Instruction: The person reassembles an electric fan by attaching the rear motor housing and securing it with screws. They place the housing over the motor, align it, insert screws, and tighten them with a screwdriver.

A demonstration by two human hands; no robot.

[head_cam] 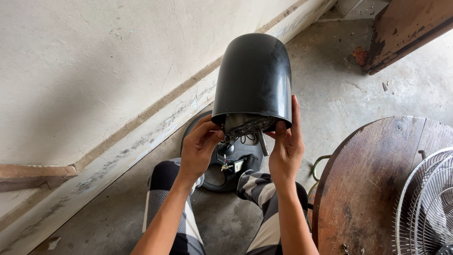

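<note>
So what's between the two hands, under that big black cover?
In the head view, a metal shaft pokes out beneath the black motor cover, between the left hand and right hand. Thin wires dangle there toward the round black base.

1 head-worn camera looks steeply down from just above the black motor housing (255, 78), close to it, with a wall left of it and a round wooden table (373, 189) right.
</note>
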